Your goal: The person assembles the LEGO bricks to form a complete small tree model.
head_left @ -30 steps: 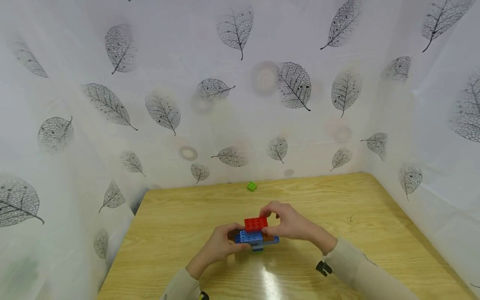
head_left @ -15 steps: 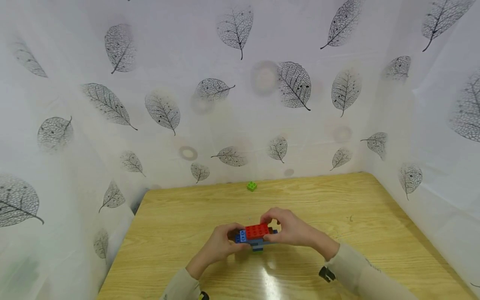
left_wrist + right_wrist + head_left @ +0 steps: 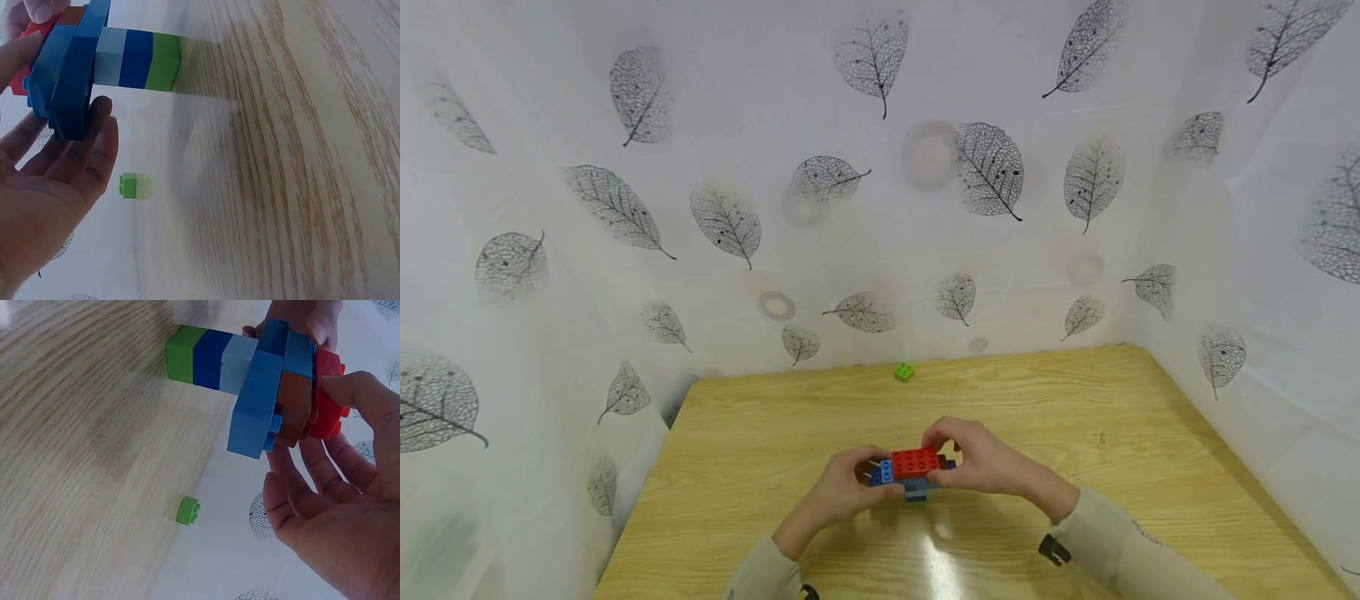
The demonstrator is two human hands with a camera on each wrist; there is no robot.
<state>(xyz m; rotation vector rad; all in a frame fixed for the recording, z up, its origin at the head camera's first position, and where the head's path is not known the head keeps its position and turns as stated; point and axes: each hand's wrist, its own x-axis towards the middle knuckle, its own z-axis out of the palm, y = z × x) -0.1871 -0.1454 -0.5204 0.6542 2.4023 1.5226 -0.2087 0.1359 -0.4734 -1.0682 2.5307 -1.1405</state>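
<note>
A tower of toy building bricks stands on the wooden table. From the bottom it has a green brick [image 3: 185, 354], a dark blue brick [image 3: 209, 359] and a light blue brick [image 3: 239, 363]. Wider blue bricks [image 3: 254, 403] spread across this column, with a blue brick [image 3: 887, 472] and a brown brick [image 3: 292, 409] above them. On top lies a red brick [image 3: 915, 462], level and seated against the layer below. My right hand [image 3: 985, 460] pinches its right end between thumb and fingers. My left hand [image 3: 844, 485] grips the left end of the blue layers, thumb at the near side.
A small loose green brick [image 3: 904, 372] lies near the far edge of the wooden table [image 3: 760, 442]. Behind and at both sides hangs a white curtain [image 3: 895, 250] with a leaf print.
The red brick has come down and slightly nearer onto the blue and brown bricks, carried by my right hand. My left hand keeps its hold almost unmoved.
</note>
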